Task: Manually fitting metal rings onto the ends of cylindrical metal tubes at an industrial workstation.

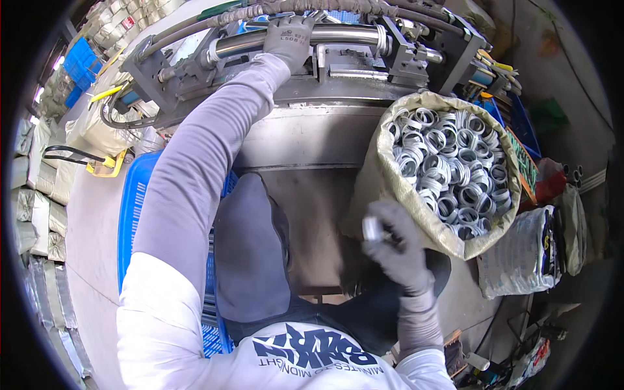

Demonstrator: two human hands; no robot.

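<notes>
My left hand (290, 43), in a grey glove, is wrapped over a shiny metal tube (346, 34) lying crosswise in a machine (364, 91). White rings sit around both ends of the tube. My right hand (404, 253), also gloved and slightly blurred, pinches a pale metal ring (372, 229) above my lap. Just beyond it stands an open woven sack (378, 170), full of loose metal rings (448, 156) of the same sort. Part of the tube is hidden beneath my left hand.
A blue plastic crate (134, 195) stands by my left leg, with tubes visible inside. Wrapped bundles (45, 227) are stacked at the far left. Right of the sack lies a plastic-wrapped package (520, 257). Thick hoses (260, 11) arch over the machine.
</notes>
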